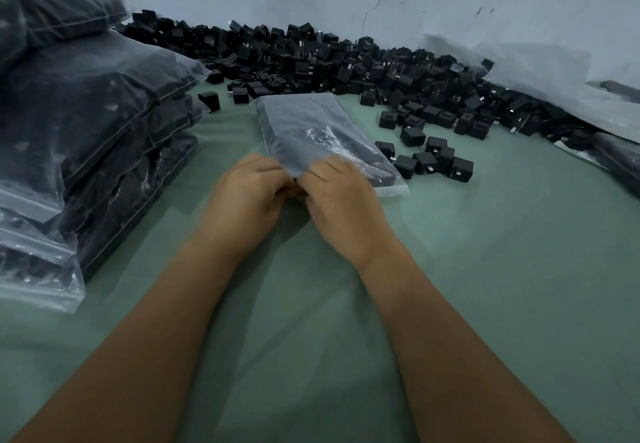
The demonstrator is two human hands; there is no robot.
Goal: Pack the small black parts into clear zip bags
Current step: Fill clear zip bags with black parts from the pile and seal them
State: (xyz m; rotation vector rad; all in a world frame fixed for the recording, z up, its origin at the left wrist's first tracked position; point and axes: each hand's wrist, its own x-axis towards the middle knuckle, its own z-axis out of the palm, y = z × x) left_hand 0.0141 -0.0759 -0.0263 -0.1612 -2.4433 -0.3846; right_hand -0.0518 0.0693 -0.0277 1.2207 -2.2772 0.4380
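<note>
glossy clear plastic bag (311, 130), matt black parts (346, 61)

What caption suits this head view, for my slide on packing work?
Both hands pinch a filled bag's near edge beside loose black parts.

Black parts (346, 58), green table (485, 252)
</note>
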